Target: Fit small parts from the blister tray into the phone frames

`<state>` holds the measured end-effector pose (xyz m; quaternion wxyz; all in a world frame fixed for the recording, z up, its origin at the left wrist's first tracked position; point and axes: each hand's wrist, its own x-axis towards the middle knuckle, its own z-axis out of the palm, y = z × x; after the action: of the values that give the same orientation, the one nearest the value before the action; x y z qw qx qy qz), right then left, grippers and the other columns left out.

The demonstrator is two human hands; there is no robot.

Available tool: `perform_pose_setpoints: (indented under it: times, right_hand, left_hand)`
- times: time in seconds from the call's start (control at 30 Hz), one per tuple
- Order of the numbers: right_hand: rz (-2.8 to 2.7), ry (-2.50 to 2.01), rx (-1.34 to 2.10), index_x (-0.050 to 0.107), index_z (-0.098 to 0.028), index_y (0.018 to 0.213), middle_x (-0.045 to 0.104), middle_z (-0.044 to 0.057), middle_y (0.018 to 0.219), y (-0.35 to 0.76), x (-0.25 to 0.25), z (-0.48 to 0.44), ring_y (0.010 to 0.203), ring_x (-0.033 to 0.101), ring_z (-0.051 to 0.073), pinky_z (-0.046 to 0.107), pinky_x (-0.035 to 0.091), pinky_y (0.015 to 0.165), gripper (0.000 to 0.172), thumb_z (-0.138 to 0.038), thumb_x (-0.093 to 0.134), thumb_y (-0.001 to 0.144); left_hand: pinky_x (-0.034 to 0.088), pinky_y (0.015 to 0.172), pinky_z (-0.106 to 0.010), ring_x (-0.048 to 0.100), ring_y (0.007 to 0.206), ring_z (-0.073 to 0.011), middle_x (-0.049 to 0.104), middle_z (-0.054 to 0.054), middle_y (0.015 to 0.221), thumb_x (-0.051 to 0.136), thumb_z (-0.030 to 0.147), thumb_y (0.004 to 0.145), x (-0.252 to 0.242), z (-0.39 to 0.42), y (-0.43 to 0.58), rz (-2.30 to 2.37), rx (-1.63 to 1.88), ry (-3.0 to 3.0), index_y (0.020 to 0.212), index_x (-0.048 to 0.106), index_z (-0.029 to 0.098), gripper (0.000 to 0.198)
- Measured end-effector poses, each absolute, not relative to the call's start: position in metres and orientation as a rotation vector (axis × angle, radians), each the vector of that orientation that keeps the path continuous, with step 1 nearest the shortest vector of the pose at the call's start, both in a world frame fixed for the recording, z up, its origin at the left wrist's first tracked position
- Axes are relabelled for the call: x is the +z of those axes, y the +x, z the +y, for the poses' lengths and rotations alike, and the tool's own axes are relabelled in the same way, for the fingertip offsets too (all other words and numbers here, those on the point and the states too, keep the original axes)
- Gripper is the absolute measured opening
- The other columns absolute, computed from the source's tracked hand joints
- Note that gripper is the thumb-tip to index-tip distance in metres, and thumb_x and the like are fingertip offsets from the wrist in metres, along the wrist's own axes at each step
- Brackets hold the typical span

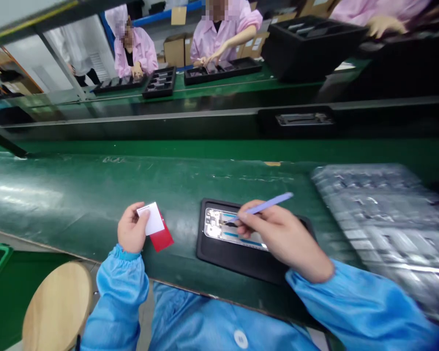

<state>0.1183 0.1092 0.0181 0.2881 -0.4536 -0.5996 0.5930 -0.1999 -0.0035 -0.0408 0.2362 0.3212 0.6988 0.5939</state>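
My left hand point(132, 228) is closed, thumb on top, on a small white sheet point(155, 220) with a row of dark marks along its upper edge. A red sheet point(162, 239) sticks out from under the white one. In my right hand point(274, 229) a slim purple pen-like tool point(270, 202) is pinched. Its lower end points down at an open phone frame point(214, 229) with blue strips; whether it touches cannot be made out. The frame lies in a black tray point(219, 257), partly hidden by my right hand.
Blurred clear plastic trays point(384, 209) are stacked on the right of the green bench point(76, 195). Beyond it, a black tray point(269, 124) holds another phone frame point(305, 119). People in pink work at black trays point(223, 72) across the line. A wooden stool point(58, 307) stands lower left.
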Motion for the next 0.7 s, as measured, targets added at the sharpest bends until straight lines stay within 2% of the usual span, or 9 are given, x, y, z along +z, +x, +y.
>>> perform_pose_setpoints:
  times: [0.23,0.5,0.7]
  right_hand:
    - [-1.26,-1.354,1.502,0.061,-0.019,0.085,0.066,0.003,0.069,0.203,0.018,0.11,0.061,0.063,0.015,0.026,0.051,0.055,0.034,-0.048,0.077,0.076]
    - [-1.389,-1.364,1.444,0.062,-0.017,0.083,0.067,0.005,0.072,0.221,-0.006,0.105,0.06,0.064,0.015,0.026,0.051,0.053,0.033,-0.049,0.071,0.082]
    - [-1.187,-1.253,1.461,0.06,-0.017,0.085,0.066,0.003,0.07,0.216,-0.001,0.104,0.058,0.062,0.014,0.025,0.05,0.052,0.031,-0.045,0.074,0.079]
  left_hand:
    - [0.054,0.059,-0.025,0.065,0.069,-0.0158,0.07,-0.005,0.089,0.075,0.048,0.077,-0.053,-0.005,-0.205,1.985,1.619,0.935,0.117,0.064,0.017,0.051]
    - [0.053,0.061,-0.026,0.063,0.07,-0.0155,0.067,-0.002,0.087,0.072,0.046,0.079,-0.05,-0.003,-0.209,2.082,1.577,1.022,0.12,0.059,0.019,0.051]
    - [0.052,0.061,-0.024,0.062,0.07,-0.0142,0.065,-0.002,0.087,0.073,0.045,0.077,-0.048,-0.001,-0.21,2.13,1.596,1.008,0.118,0.06,0.018,0.051]
